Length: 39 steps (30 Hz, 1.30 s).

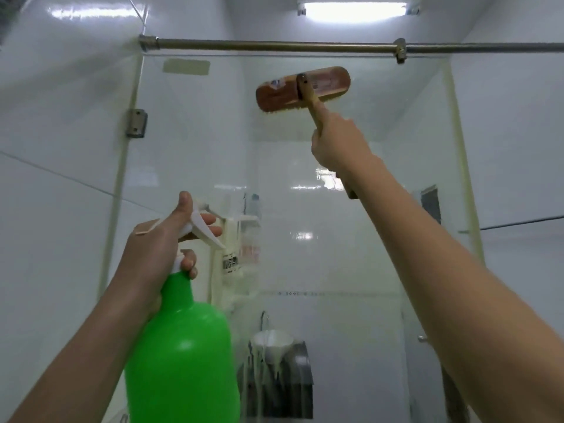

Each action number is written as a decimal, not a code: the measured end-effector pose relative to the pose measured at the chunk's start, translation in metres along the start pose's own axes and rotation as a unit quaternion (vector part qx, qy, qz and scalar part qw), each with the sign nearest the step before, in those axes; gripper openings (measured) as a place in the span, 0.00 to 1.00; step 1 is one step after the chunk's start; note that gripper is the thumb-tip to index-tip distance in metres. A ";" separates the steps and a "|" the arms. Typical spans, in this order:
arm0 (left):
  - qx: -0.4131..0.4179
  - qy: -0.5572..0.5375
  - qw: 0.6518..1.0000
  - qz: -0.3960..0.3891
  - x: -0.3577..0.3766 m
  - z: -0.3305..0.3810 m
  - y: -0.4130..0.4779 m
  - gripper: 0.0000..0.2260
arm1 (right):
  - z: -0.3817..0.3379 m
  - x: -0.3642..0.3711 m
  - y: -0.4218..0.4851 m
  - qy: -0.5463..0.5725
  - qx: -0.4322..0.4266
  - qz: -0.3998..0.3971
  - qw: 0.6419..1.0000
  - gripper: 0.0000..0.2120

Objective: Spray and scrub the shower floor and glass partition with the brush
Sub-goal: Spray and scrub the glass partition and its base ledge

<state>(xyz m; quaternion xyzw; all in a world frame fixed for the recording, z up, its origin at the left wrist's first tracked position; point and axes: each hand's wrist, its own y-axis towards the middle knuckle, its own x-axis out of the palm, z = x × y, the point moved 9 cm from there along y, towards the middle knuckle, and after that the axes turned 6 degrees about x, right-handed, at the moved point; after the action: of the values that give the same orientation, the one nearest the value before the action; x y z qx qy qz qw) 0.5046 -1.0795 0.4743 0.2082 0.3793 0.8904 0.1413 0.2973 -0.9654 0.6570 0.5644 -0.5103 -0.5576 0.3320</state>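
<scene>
Green spray bottle (pixel 183 346): near left, upright, its white trigger head pointing at the glass
Left hand (pixel 164 236): fingers curled round the bottle's neck and over the trigger, thumb raised behind the head
Wooden brush (pixel 274 93): high and far, right of centre, bristles against the glass partition (pixel 351 254), just below the metal rail (pixel 274 45)
Right hand (pixel 338 141): arm stretched up, closed round the brush handle; fingers hidden behind the hand
Glass surface: pale streaks run down its lower part
</scene>
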 end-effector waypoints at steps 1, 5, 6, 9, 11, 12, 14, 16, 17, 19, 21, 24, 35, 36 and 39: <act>0.001 -0.004 1.000 0.007 -0.005 0.002 -0.001 0.20 | 0.000 0.003 -0.004 0.002 0.015 -0.004 1.000 0.35; 0.003 -0.015 1.000 0.023 -0.024 0.012 -0.003 0.20 | 0.003 0.043 -0.113 0.020 0.017 -0.042 0.999 0.38; 0.004 -0.016 1.000 0.024 -0.028 0.014 -0.003 0.20 | -0.007 0.048 -0.120 0.015 -0.004 -0.049 0.999 0.37; 0.011 -0.010 0.999 0.032 -0.037 0.020 -0.002 0.21 | -0.035 0.048 -0.056 -0.001 -0.031 -0.014 0.999 0.35; 0.015 -0.013 0.999 0.041 -0.045 0.022 -0.003 0.21 | -0.048 0.038 -0.010 0.015 -0.025 -0.014 0.999 0.34; 0.015 -0.014 0.999 0.044 -0.048 0.022 -0.004 0.21 | -0.049 0.036 -0.004 0.019 -0.018 -0.010 1.000 0.35; 0.015 -0.009 0.999 0.050 -0.056 0.023 -0.004 0.22 | -0.036 0.043 -0.038 0.018 0.012 -0.014 1.000 0.36; 0.016 -0.003 0.998 0.053 -0.065 0.023 -0.005 0.22 | -0.026 0.058 -0.104 0.026 0.022 -0.038 0.999 0.37; 0.016 -0.003 0.999 0.051 -0.069 0.023 -0.005 0.21 | -0.029 0.065 -0.126 0.024 0.022 -0.049 0.998 0.38; 0.014 0.007 0.999 0.049 -0.074 0.023 -0.005 0.21 | -0.045 0.069 -0.115 -0.001 0.004 -0.027 1.000 0.37; 0.014 0.020 0.998 0.057 -0.080 0.022 -0.005 0.21 | -0.069 0.070 -0.062 -0.007 -0.011 -0.002 1.000 0.36; 0.012 0.036 0.997 0.072 -0.091 0.019 -0.008 0.23 | -0.094 0.068 -0.011 0.020 -0.035 -0.014 0.999 0.33; 0.017 0.064 0.993 0.093 -0.126 0.018 -0.021 0.20 | -0.117 0.102 -0.073 0.023 -0.042 -0.017 0.999 0.37; 0.018 0.063 0.993 0.098 -0.127 0.017 -0.022 0.20 | -0.125 0.100 -0.055 0.032 -0.052 -0.022 0.998 0.37; 0.022 0.066 0.991 0.111 -0.132 0.016 -0.024 0.22 | -0.108 0.110 -0.090 0.045 -0.029 -0.042 0.998 0.36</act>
<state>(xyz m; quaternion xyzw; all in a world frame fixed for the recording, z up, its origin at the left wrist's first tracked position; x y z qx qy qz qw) 0.6301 -1.1078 0.4317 0.1924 0.3825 0.9036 0.0118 0.4050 -1.0668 0.5569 0.5995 -0.4545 -0.5598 0.3473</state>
